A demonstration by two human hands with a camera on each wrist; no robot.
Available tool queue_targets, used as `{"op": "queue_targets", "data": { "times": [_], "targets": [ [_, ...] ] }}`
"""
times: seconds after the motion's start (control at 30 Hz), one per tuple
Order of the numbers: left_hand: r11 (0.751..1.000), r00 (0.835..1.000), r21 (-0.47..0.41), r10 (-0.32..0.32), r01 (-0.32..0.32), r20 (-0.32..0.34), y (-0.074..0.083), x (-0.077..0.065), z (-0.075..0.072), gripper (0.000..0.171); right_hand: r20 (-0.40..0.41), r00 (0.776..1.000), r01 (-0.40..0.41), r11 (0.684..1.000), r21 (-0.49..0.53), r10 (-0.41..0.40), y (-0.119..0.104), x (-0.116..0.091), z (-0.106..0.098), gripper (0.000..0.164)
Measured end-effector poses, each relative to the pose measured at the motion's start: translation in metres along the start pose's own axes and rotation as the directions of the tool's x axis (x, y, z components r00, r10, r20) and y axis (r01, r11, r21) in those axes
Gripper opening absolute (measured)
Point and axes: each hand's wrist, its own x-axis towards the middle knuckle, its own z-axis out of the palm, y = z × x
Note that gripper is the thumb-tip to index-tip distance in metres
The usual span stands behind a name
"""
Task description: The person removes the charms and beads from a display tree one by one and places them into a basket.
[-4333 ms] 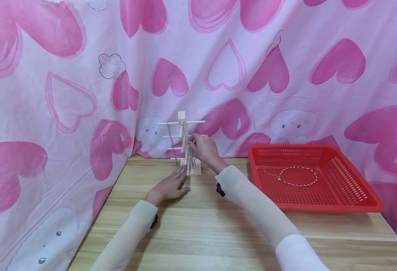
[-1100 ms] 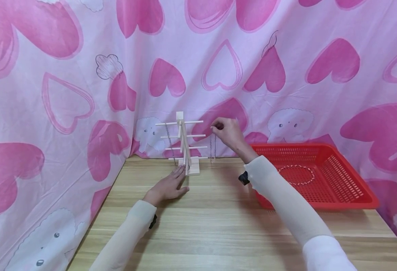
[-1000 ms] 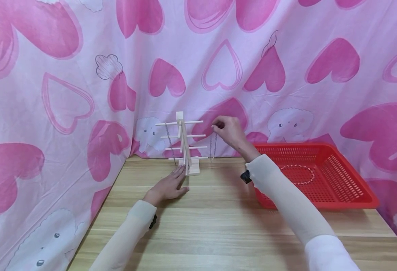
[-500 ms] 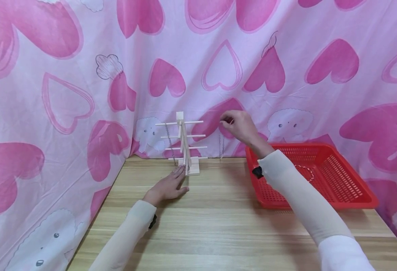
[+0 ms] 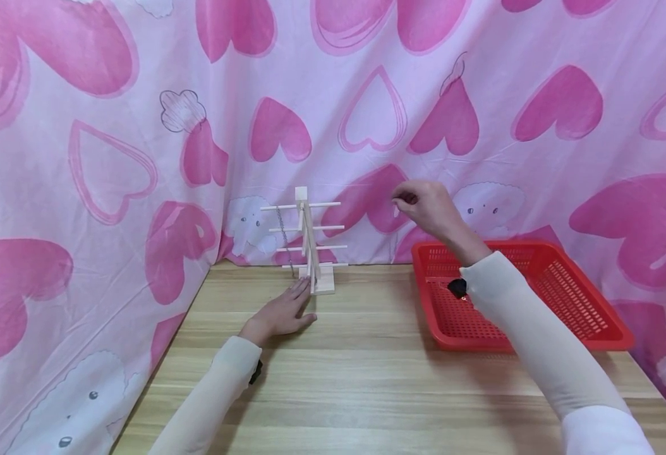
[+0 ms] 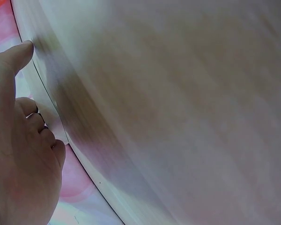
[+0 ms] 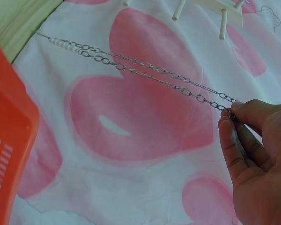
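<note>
My right hand (image 5: 428, 205) is raised in the air left of the basket's back corner. In the right wrist view, its thumb and fingertips pinch a silver chain necklace (image 7: 152, 77) with a row of white pearls (image 7: 63, 44), which hangs in two strands. My left hand (image 5: 280, 314) lies flat, fingertips at the foot of a wooden jewelry stand (image 5: 309, 237). Another chain necklace (image 5: 284, 234) hangs from the stand's top left peg. In the left wrist view, the hand (image 6: 25, 154) shows at the left edge; its fingertip contact is hidden there.
A red plastic basket (image 5: 443, 341) stands on the right of the wooden table (image 5: 339, 392). The white beaded necklace lying in it is mostly hidden by my right sleeve. A pink heart-patterned cloth (image 5: 375, 107) hangs behind and to the left.
My right hand has left the stand's right side, carrying the pearl chain necklace rightward toward the basket, still moving over the last second. My left hand has stayed at the stand's foot.
</note>
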Motion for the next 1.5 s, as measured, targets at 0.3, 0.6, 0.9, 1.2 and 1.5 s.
{"op": "queue_targets", "data": {
  "times": [0.3,0.6,0.9,1.2,1.5],
  "targets": [
    [1.000,1.000,0.010,-0.004,0.004,0.004,-0.001,0.001,0.001,0.087,-0.044,0.999,0.015,0.999,-0.053,-0.017,0.008,-0.005,-0.021,0.011],
    [1.000,1.000,-0.001,0.001,-0.001,0.001,0.002,0.000,-0.001,0.086,-0.089,0.994,0.052,0.994,-0.095,-0.060,0.013,-0.010,-0.038,0.011],
    [1.000,1.000,0.003,0.016,-0.016,-0.003,0.000,0.001,0.001,0.086,-0.127,0.990,0.039,0.993,-0.115,-0.054,0.016,-0.017,-0.058,0.010],
    [1.000,1.000,0.016,0.000,0.000,0.008,-0.001,0.001,0.001,0.087,-0.147,0.989,-0.002,0.989,-0.150,-0.021,0.021,-0.025,-0.076,0.011],
    [1.000,1.000,0.008,0.012,-0.012,0.000,-0.002,0.001,0.001,0.086,-0.150,0.988,0.000,0.986,-0.168,-0.025,0.030,-0.033,-0.090,0.010]
  ]
}}
